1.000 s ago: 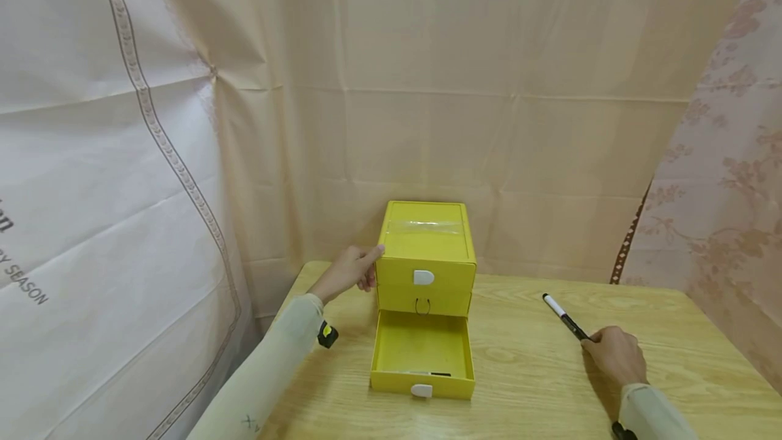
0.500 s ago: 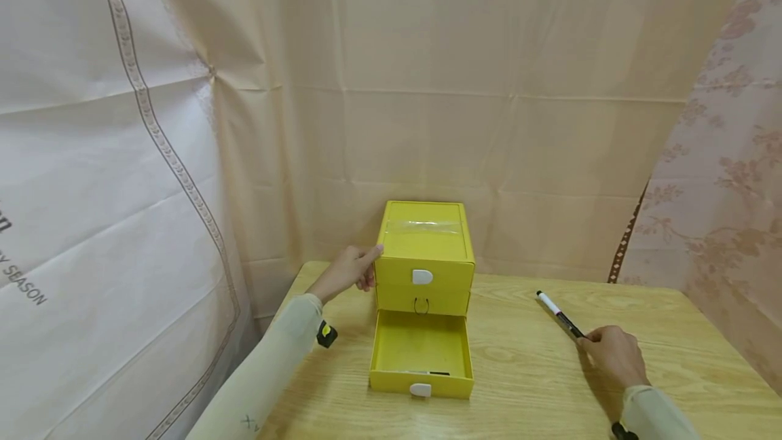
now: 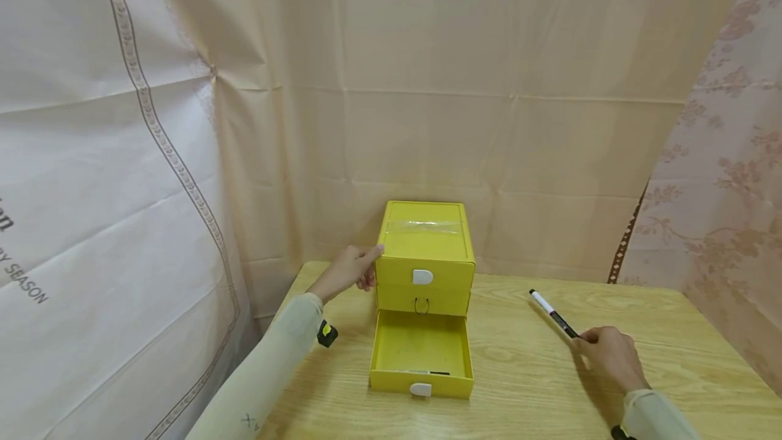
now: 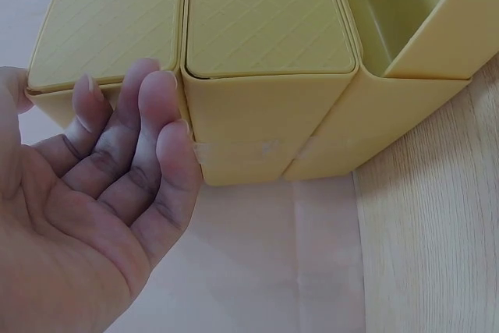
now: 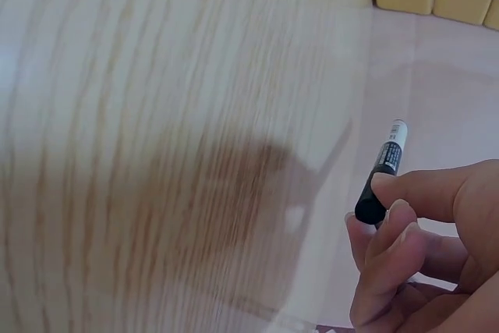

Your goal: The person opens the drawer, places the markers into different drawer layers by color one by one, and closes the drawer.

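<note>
A yellow drawer box (image 3: 425, 231) stands on the table, its bottom drawer (image 3: 421, 341) pulled out. My left hand (image 3: 349, 270) holds the box at its upper left corner, thumb on the top edge and curled fingers against the side. In the left wrist view, the fingertips (image 4: 160, 91) lie by the edge of the top compartment. Over the table's right part, my right hand (image 3: 613, 356) pinches a black and white marker (image 3: 552, 313) by its black end between thumb and fingers. The marker's white end points away, toward the back.
Inside the open drawer, near its front wall, lies a thin white and black item (image 3: 436, 373), mostly hidden. Beige cloth (image 3: 501, 121) hangs behind the wooden table (image 3: 519, 386), with more cloth at both sides. The drawers have white pull tabs (image 3: 422, 277).
My right hand has moved slightly left with the marker in its fingers. The left hand and the drawer box have stayed in place.
</note>
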Motion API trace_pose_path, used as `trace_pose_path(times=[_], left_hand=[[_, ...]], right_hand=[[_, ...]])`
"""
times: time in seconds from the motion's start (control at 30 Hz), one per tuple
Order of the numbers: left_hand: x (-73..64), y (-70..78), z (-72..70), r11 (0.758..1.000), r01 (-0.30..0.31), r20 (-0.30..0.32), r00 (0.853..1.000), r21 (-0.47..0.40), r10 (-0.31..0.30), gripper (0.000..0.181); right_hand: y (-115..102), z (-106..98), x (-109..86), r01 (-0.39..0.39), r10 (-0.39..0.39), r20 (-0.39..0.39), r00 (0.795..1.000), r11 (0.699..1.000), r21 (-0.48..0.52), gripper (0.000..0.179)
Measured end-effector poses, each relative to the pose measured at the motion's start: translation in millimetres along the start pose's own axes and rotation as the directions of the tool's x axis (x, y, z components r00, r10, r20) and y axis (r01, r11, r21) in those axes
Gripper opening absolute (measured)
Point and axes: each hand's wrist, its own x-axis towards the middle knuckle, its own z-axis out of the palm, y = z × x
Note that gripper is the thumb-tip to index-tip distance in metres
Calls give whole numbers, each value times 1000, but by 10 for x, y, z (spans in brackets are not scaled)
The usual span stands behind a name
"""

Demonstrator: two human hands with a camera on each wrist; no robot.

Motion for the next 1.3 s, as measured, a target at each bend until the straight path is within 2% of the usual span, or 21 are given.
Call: trace_pose_path(times=[0.7,1.3], left_hand=[[16,32,-10,1000,-9,8,1000,-9,9,65],[14,-9,-2,1000,-3,13,1000,-19,3,65]], right_hand=[[-259,15,-104,107,-107,-25,994,994,-17,26],[-422,34,-214,152,-152,-24,988,988,-27,19]])
